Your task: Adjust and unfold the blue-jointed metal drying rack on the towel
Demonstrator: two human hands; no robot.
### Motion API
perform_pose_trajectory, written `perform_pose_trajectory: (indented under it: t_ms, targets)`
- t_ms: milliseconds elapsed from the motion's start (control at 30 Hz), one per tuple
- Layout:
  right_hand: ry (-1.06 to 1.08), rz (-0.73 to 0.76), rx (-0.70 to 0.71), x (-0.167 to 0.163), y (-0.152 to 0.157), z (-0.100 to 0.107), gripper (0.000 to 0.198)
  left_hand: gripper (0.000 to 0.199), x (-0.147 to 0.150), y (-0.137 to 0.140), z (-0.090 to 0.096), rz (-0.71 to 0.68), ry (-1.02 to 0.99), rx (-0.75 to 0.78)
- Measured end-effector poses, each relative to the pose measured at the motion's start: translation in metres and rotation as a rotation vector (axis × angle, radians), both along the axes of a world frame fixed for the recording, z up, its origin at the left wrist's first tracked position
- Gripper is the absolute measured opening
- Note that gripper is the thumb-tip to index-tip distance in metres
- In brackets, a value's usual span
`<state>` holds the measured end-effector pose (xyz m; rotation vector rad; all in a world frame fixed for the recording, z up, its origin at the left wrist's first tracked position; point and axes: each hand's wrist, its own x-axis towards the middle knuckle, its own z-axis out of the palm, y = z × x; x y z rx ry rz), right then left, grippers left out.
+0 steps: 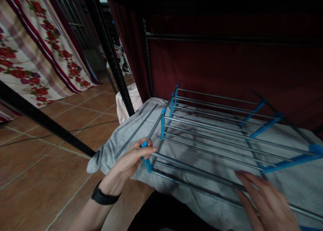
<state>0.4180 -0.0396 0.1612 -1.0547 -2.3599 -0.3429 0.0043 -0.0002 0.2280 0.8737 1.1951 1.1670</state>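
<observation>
A rack of grey metal rods with blue plastic connectors [163, 126] lies on a grey cloth [297, 184]. My left hand [135, 155] is closed around a blue connector at the rack's near left corner, its thumb on top. One metal rod [196, 169] runs from that corner to the right. At the far part of this rod is my right hand [267, 200], slightly blurred, with its fingers over the rod and the thumb below. Another rod [186, 184] passes beneath it, nearer to me. On the right, blue connectors [282, 162] slant outward from the rod ends.
A loose thin rod [136, 130] lies on the cloth at left. Black metal posts [114, 59] frame the space, with a dark red curtain [227, 66] behind. To the left are a tiled floor [32, 180], a black cable [85, 127] and a flowered curtain [37, 46].
</observation>
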Motion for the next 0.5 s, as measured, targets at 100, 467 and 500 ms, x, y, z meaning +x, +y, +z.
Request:
perform_pose_trajectory:
  t_ms: [100,467,500]
  targets:
    - [-0.150,0.033,-0.002,-0.074,0.011,0.030,0.063,0.038,-0.001,0.000,-0.001,0.031,0.026,0.009]
    - [-0.293,0.091,-0.169,-0.137,0.029,0.061,0.047,0.034,0.000,0.000,-0.002,0.029,0.059,0.059]
    - [-0.294,0.091,-0.167,-0.136,0.030,0.060,0.046,0.037,0.000,0.001,-0.002,0.027,0.044,0.054]
